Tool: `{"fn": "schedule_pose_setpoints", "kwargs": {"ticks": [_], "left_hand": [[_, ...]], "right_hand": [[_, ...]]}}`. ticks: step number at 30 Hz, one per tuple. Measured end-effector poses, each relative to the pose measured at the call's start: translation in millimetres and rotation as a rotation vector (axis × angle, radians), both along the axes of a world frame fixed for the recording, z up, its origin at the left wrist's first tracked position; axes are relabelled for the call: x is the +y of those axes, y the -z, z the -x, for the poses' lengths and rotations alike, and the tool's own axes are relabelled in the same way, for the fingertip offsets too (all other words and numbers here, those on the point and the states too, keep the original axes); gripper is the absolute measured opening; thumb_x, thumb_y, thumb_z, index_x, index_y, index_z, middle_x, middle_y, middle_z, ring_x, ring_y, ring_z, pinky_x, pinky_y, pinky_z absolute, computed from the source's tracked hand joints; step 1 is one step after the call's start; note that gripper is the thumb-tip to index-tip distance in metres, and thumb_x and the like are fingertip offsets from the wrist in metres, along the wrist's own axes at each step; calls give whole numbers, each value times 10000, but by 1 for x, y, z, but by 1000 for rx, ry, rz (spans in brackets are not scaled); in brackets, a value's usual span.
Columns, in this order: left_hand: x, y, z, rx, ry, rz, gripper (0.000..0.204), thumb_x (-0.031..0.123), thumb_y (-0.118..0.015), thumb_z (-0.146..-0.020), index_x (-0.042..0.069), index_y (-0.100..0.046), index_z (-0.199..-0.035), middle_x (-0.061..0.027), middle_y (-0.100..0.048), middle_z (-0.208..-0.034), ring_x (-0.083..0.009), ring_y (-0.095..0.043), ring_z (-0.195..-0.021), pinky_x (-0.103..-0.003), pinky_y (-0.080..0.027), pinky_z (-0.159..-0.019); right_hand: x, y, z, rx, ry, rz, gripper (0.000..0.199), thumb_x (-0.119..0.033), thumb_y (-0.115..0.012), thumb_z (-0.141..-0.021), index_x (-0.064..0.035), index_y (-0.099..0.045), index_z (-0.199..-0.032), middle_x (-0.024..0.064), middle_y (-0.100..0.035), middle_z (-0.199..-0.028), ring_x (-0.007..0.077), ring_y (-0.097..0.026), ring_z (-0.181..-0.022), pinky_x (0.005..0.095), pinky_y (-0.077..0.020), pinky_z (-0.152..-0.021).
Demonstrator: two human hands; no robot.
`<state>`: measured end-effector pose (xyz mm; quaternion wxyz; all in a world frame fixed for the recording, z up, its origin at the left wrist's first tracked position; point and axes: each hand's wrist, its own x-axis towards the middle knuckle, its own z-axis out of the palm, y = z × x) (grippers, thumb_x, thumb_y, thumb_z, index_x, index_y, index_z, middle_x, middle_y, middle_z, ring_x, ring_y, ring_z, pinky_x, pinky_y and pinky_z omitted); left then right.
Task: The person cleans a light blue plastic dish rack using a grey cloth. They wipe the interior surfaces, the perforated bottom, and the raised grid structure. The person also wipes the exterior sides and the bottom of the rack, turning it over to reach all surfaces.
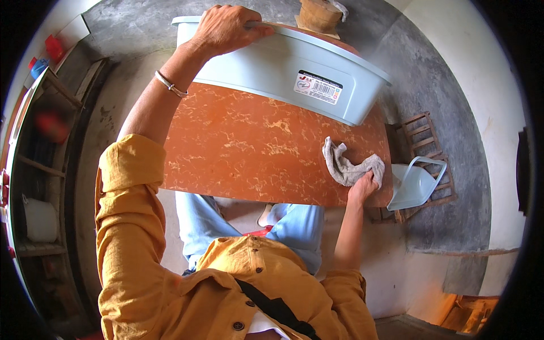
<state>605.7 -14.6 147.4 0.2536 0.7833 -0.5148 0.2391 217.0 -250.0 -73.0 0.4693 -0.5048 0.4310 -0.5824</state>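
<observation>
A pale blue plastic storage bin (255, 71) with a label on its side stands across the far part of a reddish-brown marbled table (238, 147). My left hand (229, 28) is closed over the bin's near rim at its left part, the arm stretched forward with a bracelet at the wrist. At the table's right front, my right hand (364, 186) grips a crumpled grey cloth (347, 167). The cloth lies on the tabletop in a curved bunch, one end toward the bin. What the bin contains is hidden behind its wall.
A light blue plastic basket with a handle (411, 184) rests on a wooden chair (422, 136) right of the table. A wooden stool-like object (320, 16) stands beyond the bin. Along the left wall runs an open shelf (42, 164) holding a white container (41, 220).
</observation>
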Motion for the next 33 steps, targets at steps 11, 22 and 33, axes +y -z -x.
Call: {"fn": "schedule_pose_setpoints", "kwargs": {"ticks": [11,22,33], "left_hand": [[8,-46,20,73,-92,-55,357,456,-653,-785,105,-689,-728,-149,-639,-690,-352,-617,-640,-459,-475,-590],[13,-79,18,185,-232,-195,417,527,-585,-801,140,-737,-839,-155,-678,-831,-329,-652,-790,-423,-506,-714],[9,-82,12,248,-206,-288,463,547,-565,-815,120,-731,-883,-167,-681,-874,-331,-647,-839,-429,-496,-747]], "right_hand": [[-13,15,2,-5,-26,176,321,-100,-465,-915,65,-572,-1168,130,-588,-1207,220,-562,-1075,323,-462,-909],[-9,9,3,33,-40,218,303,-70,-454,-917,79,-577,-1150,121,-590,-1195,202,-567,-1057,305,-457,-908],[-3,5,2,39,-1,163,319,-88,-459,-914,77,-569,-1164,138,-578,-1219,225,-566,-1073,318,-464,-915]]}}
